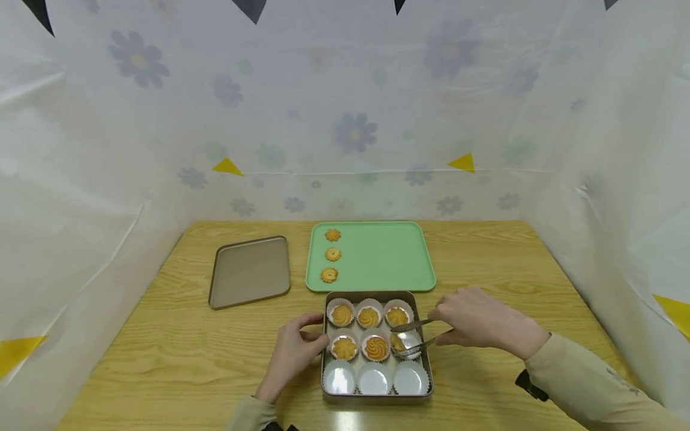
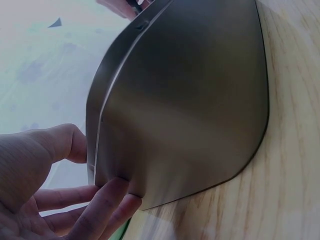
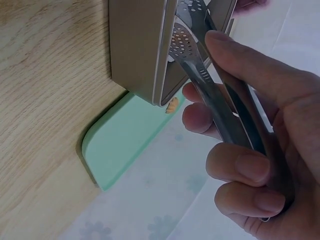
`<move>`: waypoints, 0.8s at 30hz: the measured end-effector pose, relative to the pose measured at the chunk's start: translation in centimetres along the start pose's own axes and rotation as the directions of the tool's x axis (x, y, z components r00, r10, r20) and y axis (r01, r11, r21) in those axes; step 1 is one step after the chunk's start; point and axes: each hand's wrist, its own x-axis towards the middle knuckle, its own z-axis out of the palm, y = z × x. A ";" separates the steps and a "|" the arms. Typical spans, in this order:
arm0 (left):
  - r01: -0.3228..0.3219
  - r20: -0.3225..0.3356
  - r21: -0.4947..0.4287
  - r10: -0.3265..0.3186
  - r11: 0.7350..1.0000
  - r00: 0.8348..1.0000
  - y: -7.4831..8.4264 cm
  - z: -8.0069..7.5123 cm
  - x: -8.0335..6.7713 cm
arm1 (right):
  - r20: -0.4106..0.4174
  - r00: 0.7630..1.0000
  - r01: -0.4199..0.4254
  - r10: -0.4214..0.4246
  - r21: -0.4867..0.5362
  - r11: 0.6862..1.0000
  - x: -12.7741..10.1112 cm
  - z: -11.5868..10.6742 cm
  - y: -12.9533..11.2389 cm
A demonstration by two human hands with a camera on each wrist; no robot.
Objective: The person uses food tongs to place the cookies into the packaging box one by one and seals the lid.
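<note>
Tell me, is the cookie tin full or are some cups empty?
Partly full. The tin has nine paper cups: the front three are empty, the other six hold cookies.

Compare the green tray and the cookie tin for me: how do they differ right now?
The green tray is flat, shallow and mint green; the cookie tin is a deeper metal box. The green tray bears three bare cookies in a column at its left; the cookie tin holds paper cups, six with cookies, three in the near row empty. The green tray lies untouched; the left hand touches the cookie tin's side. Both sit on the wooden table.
</note>
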 end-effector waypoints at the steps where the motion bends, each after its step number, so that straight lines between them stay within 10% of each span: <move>1: 0.000 0.001 0.000 0.000 1.000 1.000 0.0 0.0 0.0 | -0.001 1.000 0.000 0.000 0.002 1.000 0.0 0.0 0.0; 24: -0.013 -0.025 -0.046 0.011 0.999 1.000 0.3 0.1 -0.3 | -0.101 0.995 -0.017 -0.001 -0.182 0.983 0.0 -1.5 -1.2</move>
